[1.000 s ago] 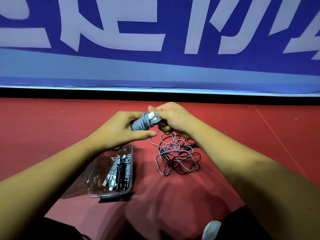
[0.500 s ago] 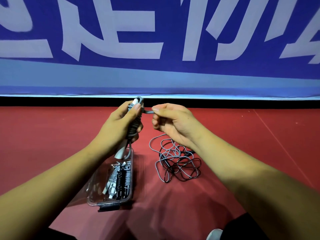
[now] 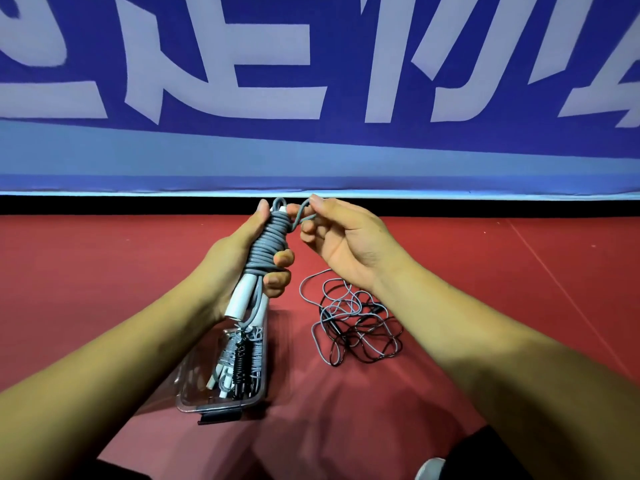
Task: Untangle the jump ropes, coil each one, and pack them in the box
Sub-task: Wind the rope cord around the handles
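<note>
Holding both hands up just above the far end of a clear plastic box (image 3: 194, 405), a person is working on a grey jump rope (image 3: 268, 244). Their left hand (image 3: 235, 261) is gripping the rope, which is wound tightly around its white handles (image 3: 242, 297). The fingers are curling round the bundle, and the handle ends are pointing down toward the box. Their right hand (image 3: 346, 244), beside the bundle's top, is pinching the rope's loose grey loop between thumb and forefinger, with the other fingers loosely curled. Inside the box, coiled ropes (image 3: 242, 362) in grey, white and black are lying side by side. Right of the box, a tangle of grey and black ropes (image 3: 353, 323) is lying on the red floor (image 3: 104, 271). Beyond the box, a blue banner (image 3: 311, 150) with white lettering is hanging.
</note>
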The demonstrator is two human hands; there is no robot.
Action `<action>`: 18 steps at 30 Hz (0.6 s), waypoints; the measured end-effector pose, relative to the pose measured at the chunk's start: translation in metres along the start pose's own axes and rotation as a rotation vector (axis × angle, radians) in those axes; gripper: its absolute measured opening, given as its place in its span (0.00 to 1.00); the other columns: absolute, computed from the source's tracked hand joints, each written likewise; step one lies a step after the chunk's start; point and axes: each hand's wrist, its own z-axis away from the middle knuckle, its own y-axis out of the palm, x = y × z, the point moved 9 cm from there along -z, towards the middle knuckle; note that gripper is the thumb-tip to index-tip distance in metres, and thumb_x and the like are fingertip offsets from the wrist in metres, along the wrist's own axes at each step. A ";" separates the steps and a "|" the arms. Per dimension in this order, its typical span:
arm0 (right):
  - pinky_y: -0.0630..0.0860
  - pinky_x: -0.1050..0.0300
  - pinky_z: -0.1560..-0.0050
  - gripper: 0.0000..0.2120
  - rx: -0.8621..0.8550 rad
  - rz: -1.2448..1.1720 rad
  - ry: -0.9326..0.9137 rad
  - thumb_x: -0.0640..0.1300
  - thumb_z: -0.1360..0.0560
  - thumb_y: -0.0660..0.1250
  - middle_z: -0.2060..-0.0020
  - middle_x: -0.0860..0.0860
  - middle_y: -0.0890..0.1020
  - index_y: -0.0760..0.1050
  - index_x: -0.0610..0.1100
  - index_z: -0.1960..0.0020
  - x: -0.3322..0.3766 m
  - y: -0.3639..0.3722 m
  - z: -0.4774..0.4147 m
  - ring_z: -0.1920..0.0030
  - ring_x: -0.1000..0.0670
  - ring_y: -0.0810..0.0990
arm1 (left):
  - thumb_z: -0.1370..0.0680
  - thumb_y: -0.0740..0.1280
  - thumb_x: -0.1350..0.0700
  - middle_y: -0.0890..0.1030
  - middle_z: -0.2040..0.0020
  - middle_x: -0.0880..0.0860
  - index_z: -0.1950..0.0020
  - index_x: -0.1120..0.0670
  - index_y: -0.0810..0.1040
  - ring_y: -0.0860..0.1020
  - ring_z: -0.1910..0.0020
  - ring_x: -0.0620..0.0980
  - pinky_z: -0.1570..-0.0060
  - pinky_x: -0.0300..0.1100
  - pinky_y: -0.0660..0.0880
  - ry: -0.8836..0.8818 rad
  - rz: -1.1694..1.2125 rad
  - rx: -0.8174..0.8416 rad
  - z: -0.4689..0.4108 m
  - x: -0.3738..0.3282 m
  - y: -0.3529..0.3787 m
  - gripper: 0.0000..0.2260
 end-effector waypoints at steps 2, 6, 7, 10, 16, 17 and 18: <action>0.78 0.62 0.62 0.06 0.019 -0.049 0.005 0.36 0.20 0.60 0.57 0.41 0.84 0.73 0.34 0.52 0.000 0.003 0.001 0.66 0.53 0.79 | 0.32 0.69 0.27 0.80 0.59 0.48 0.40 0.45 0.78 0.80 0.69 0.45 0.70 0.41 0.76 -0.009 0.029 0.009 -0.001 0.001 -0.002 0.30; 0.81 0.60 0.52 0.08 0.060 -0.050 0.009 0.31 0.20 0.56 0.55 0.39 0.81 0.73 0.32 0.49 0.001 0.008 0.002 0.58 0.50 0.83 | 0.30 0.69 0.28 0.80 0.58 0.48 0.37 0.45 0.78 0.81 0.69 0.46 0.70 0.41 0.76 -0.033 0.055 0.014 0.001 0.000 -0.003 0.29; 0.81 0.59 0.50 0.08 0.060 -0.024 0.014 0.31 0.20 0.56 0.55 0.39 0.81 0.74 0.32 0.49 0.000 0.009 0.002 0.57 0.49 0.83 | 0.31 0.69 0.28 0.80 0.58 0.49 0.36 0.46 0.78 0.81 0.69 0.46 0.70 0.41 0.76 -0.041 0.055 0.005 0.001 0.001 -0.004 0.30; 0.82 0.59 0.54 0.08 0.016 0.061 0.015 0.29 0.20 0.57 0.57 0.38 0.81 0.74 0.31 0.49 0.001 0.005 0.003 0.60 0.49 0.84 | 0.32 0.70 0.28 0.79 0.59 0.49 0.37 0.45 0.78 0.80 0.70 0.46 0.71 0.40 0.75 -0.066 0.029 0.010 -0.002 0.005 -0.005 0.31; 0.81 0.61 0.60 0.04 -0.097 0.237 -0.012 0.29 0.23 0.63 0.59 0.37 0.81 0.74 0.32 0.50 0.013 -0.007 0.001 0.66 0.51 0.82 | 0.22 0.58 0.35 0.69 0.69 0.54 0.42 0.45 0.77 0.67 0.80 0.49 0.77 0.35 0.65 -0.093 0.170 0.241 0.010 -0.003 0.036 0.18; 0.81 0.62 0.60 0.03 -0.101 0.282 -0.025 0.29 0.23 0.63 0.60 0.38 0.81 0.75 0.33 0.52 0.016 -0.007 0.001 0.67 0.51 0.82 | 0.22 0.58 0.36 0.69 0.69 0.54 0.40 0.44 0.77 0.67 0.80 0.49 0.77 0.35 0.65 -0.082 0.153 0.247 0.011 -0.006 0.038 0.19; 0.81 0.62 0.61 0.03 -0.098 0.324 -0.034 0.29 0.23 0.64 0.61 0.39 0.82 0.76 0.33 0.54 0.018 -0.007 0.001 0.67 0.52 0.81 | 0.22 0.58 0.36 0.70 0.69 0.54 0.39 0.44 0.76 0.68 0.80 0.49 0.77 0.35 0.66 -0.076 0.138 0.246 0.012 -0.008 0.038 0.19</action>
